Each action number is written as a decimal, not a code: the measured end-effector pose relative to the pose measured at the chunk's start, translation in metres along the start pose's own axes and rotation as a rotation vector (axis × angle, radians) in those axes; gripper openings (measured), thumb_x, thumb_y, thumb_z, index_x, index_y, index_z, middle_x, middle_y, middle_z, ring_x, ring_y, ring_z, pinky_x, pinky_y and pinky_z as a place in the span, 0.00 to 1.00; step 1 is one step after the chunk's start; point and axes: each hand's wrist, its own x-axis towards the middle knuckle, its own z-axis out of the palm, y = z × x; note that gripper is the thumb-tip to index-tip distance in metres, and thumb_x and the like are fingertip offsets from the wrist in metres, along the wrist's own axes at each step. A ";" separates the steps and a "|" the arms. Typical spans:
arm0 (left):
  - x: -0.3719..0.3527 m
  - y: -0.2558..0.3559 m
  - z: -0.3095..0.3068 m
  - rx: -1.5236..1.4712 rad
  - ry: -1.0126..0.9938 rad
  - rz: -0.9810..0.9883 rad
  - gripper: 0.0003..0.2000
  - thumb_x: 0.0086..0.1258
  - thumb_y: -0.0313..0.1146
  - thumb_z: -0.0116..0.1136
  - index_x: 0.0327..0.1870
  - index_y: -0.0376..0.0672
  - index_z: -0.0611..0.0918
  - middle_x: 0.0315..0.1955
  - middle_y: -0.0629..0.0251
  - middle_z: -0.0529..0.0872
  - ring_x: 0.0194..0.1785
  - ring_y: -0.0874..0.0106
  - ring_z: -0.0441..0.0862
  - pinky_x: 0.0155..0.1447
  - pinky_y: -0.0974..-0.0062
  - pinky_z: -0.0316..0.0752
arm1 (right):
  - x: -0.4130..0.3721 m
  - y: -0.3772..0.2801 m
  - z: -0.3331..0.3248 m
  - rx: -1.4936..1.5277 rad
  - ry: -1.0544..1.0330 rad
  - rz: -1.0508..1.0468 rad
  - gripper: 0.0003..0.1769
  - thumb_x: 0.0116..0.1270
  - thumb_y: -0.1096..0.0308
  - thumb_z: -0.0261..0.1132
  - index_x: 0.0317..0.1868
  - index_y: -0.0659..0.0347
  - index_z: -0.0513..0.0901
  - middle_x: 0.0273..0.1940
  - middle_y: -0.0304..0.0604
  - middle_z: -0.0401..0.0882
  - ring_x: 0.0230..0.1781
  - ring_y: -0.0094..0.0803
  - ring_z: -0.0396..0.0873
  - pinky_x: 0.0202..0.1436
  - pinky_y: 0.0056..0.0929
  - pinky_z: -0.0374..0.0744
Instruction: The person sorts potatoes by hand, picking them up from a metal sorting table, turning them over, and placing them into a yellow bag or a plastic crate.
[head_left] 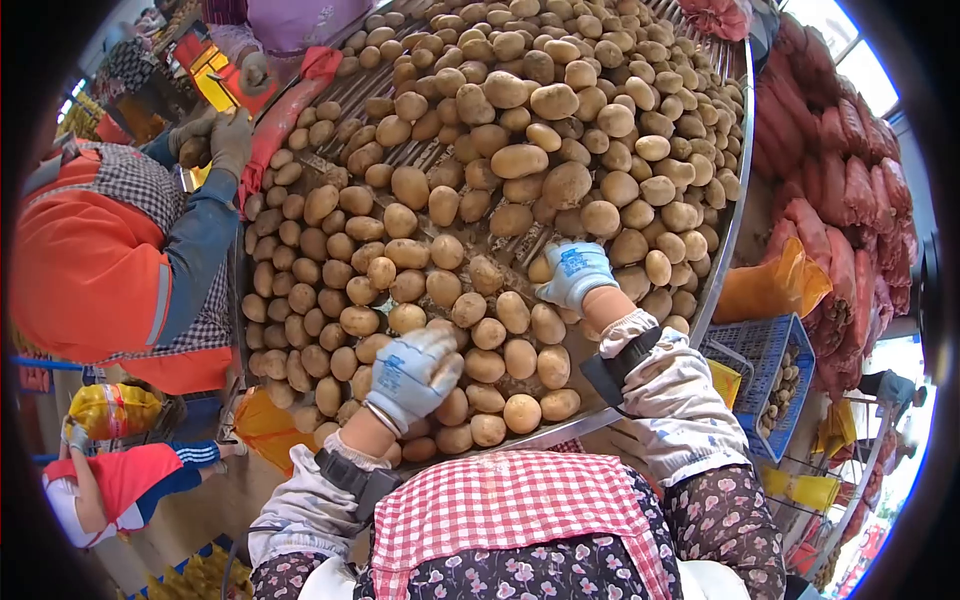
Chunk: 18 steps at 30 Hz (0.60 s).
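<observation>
Left hand [415, 378]: here it is in its pale blue glove, low over the near side of the heap, back of the hand up, fingers bent inward and a bit blurred; how far they are open, and whether they have hold of anything, I cannot tell.
Right hand [577, 273]: matching glove, farther up the table, thumb and fingers curved partly open around one side of a potato [541, 268]; touching it, by the look of it, though a firm grip I cannot confirm.
Potatoes [519, 161]: and they are everywhere, piled thick at the far side and right, lying flatter toward the left and near edge, all around both hands.
Table [747, 120]: metal rim curving down the right side and across the front, slats showing between the potatoes.
Apron [510, 500]: red and white check, right up by the near rim, between the two forearms.
Right flank: blue crate [775, 345] with small potatoes inside, orange bag [770, 290] just beyond it, red sacks [855, 190] stacked high behind.
Left flank: a co-worker [90, 270] in orange leans at the table's side, gloved hands [231, 145] raised near its far left corner, well apart from the left hand.
</observation>
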 end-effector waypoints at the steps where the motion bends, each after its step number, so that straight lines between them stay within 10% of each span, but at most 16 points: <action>1: 0.015 -0.010 -0.007 0.114 0.221 0.075 0.20 0.61 0.37 0.62 0.54 0.39 0.81 0.59 0.48 0.77 0.62 0.50 0.74 0.65 0.55 0.69 | 0.007 0.009 0.020 0.007 0.000 0.006 0.31 0.56 0.43 0.69 0.53 0.58 0.81 0.49 0.48 0.84 0.51 0.40 0.82 0.54 0.36 0.79; 4: 0.034 -0.002 -0.002 0.653 0.213 0.046 0.31 0.64 0.45 0.59 0.66 0.38 0.71 0.67 0.44 0.68 0.69 0.47 0.65 0.73 0.55 0.59 | 0.002 0.035 0.059 1.850 0.283 -0.118 0.30 0.67 0.44 0.59 0.54 0.63 0.77 0.43 0.49 0.83 0.37 0.34 0.84 0.39 0.28 0.83; 6: 0.023 0.000 0.021 0.424 0.099 0.081 0.35 0.63 0.51 0.59 0.68 0.37 0.69 0.70 0.44 0.62 0.72 0.46 0.60 0.75 0.55 0.55 | -0.028 0.036 0.035 2.541 -0.112 -0.294 0.34 0.68 0.43 0.53 0.61 0.65 0.72 0.44 0.54 0.82 0.37 0.40 0.84 0.39 0.33 0.84; 8: 0.035 -0.001 0.009 0.296 0.040 0.128 0.24 0.61 0.47 0.63 0.53 0.38 0.82 0.60 0.47 0.78 0.62 0.50 0.75 0.67 0.56 0.68 | -0.039 0.029 0.023 2.847 -0.103 -0.127 0.35 0.66 0.46 0.53 0.66 0.63 0.69 0.50 0.60 0.80 0.42 0.50 0.83 0.44 0.41 0.85; 10: 0.068 0.007 -0.015 -0.003 -0.110 0.025 0.17 0.63 0.43 0.62 0.45 0.39 0.85 0.53 0.51 0.83 0.55 0.52 0.80 0.62 0.57 0.73 | -0.035 0.030 0.032 2.912 -0.158 -0.239 0.36 0.66 0.45 0.57 0.66 0.62 0.69 0.52 0.58 0.79 0.43 0.49 0.83 0.44 0.45 0.85; 14: 0.149 -0.001 0.001 0.568 0.420 0.190 0.24 0.67 0.46 0.56 0.58 0.40 0.78 0.67 0.46 0.68 0.71 0.49 0.63 0.75 0.56 0.53 | -0.041 0.021 0.026 3.034 -0.098 -0.135 0.32 0.67 0.47 0.60 0.63 0.61 0.71 0.51 0.56 0.80 0.46 0.48 0.83 0.44 0.46 0.85; 16: 0.137 0.000 0.023 0.516 0.009 0.184 0.28 0.65 0.51 0.56 0.60 0.40 0.77 0.70 0.44 0.63 0.74 0.49 0.57 0.77 0.56 0.46 | -0.037 0.038 0.041 2.892 0.054 -0.208 0.26 0.67 0.50 0.63 0.55 0.62 0.74 0.46 0.53 0.80 0.46 0.48 0.82 0.47 0.48 0.85; 18: 0.123 0.017 0.016 0.376 -0.176 0.378 0.20 0.65 0.50 0.58 0.47 0.43 0.84 0.61 0.49 0.75 0.65 0.51 0.72 0.70 0.57 0.63 | -0.045 0.056 0.033 2.475 0.362 -0.143 0.17 0.68 0.57 0.61 0.48 0.62 0.77 0.41 0.48 0.80 0.38 0.39 0.83 0.40 0.37 0.85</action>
